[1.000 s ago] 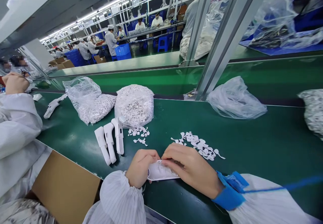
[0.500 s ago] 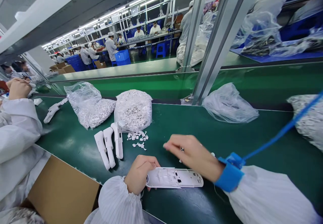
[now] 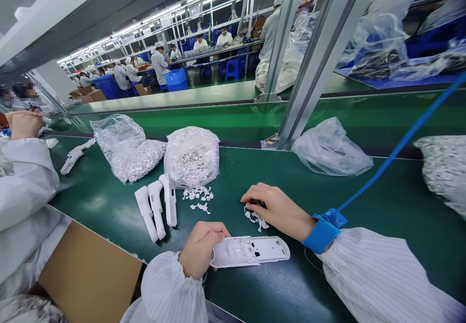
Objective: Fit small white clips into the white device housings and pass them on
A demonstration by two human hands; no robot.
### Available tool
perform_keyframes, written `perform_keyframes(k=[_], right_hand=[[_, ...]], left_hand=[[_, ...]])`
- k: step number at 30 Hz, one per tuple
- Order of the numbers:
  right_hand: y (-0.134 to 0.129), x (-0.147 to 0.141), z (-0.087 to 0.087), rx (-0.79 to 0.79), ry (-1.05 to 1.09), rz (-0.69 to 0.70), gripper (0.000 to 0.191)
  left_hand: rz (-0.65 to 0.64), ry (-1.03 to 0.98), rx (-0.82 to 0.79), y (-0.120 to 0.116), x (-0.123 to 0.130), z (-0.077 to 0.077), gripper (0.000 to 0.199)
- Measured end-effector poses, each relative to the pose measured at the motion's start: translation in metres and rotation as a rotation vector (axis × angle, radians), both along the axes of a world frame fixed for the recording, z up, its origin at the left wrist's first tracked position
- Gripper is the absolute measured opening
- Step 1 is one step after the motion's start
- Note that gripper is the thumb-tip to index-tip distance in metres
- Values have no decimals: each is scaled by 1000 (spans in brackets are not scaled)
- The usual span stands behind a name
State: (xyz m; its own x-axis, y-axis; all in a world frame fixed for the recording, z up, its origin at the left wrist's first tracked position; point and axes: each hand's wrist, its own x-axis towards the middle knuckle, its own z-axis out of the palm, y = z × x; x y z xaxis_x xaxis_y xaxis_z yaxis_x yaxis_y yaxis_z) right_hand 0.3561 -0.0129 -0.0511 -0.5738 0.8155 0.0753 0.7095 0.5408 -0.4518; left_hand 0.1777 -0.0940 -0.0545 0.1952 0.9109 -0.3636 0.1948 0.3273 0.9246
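Observation:
My left hand [image 3: 204, 245] grips the left end of a long white plastic housing half [image 3: 251, 251], held just above the green table with its open inner side facing up. Slots and ribs show inside it. Farther right, my right hand [image 3: 274, 206] bends down over a small heap of white plastic clips [image 3: 258, 220]. Its thumb and fingertips pinch at the heap's left edge, on what looks like one small clip. A blue wrist strap [image 3: 323, 231] with a blue cord is around my right wrist.
Three white handle-shaped housings [image 3: 156, 204] lie left of more loose clips [image 3: 198, 194]. Behind them stand two clear bags [image 3: 191, 158] of small white parts. A crumpled plastic bag [image 3: 331, 148] sits by the metal post. At left are a co-worker's sleeve [image 3: 27, 167] and a cardboard box [image 3: 91, 274].
My right hand has come down onto the small clips, uncovering more of the heap and the housing's right end. The housing has shifted slightly up and left in my left hand.

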Motion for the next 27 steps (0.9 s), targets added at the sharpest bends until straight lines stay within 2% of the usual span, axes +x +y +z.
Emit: perform_keyframes(k=[3, 15, 20, 24, 27], right_hand=[[1, 2, -2, 13, 5, -30, 7], [1, -2, -8, 83, 36, -96, 16], [0, -6, -11, 129, 34, -123, 10], [2, -11, -14, 171, 49, -103, 13], [-3, -12, -13, 221, 86, -81, 14]], left_hand=[[-1, 27, 12, 0, 0, 1, 26], [-51, 74, 131, 3, -1, -1, 25], [-55, 74, 140, 3, -2, -1, 25], [-46, 66, 138, 2, -3, -1, 25], [-26, 53, 85, 3, -3, 0, 25]])
